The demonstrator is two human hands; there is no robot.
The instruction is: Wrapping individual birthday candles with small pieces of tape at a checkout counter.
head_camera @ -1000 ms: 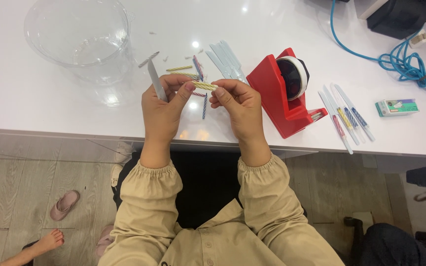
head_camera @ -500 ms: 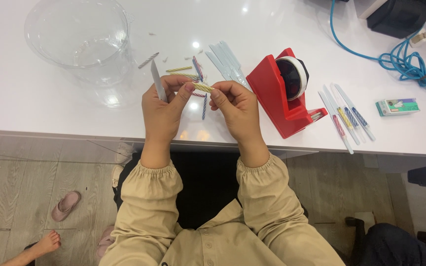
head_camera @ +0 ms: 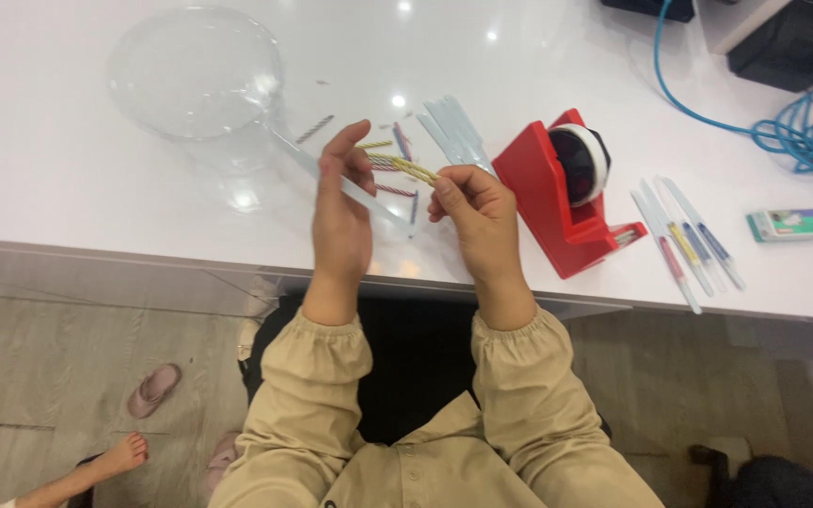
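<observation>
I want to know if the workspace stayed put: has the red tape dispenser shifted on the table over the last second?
No. The red tape dispenser sits where it did, its base still just left of the filled clear sleeves near the table's front edge.

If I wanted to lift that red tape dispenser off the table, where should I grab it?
Probably from above, by the tall end of the red tape dispenser, fingers on its two flat sides beside the tape roll. The low end narrows to the cutter, so it offers less to hold.
</observation>
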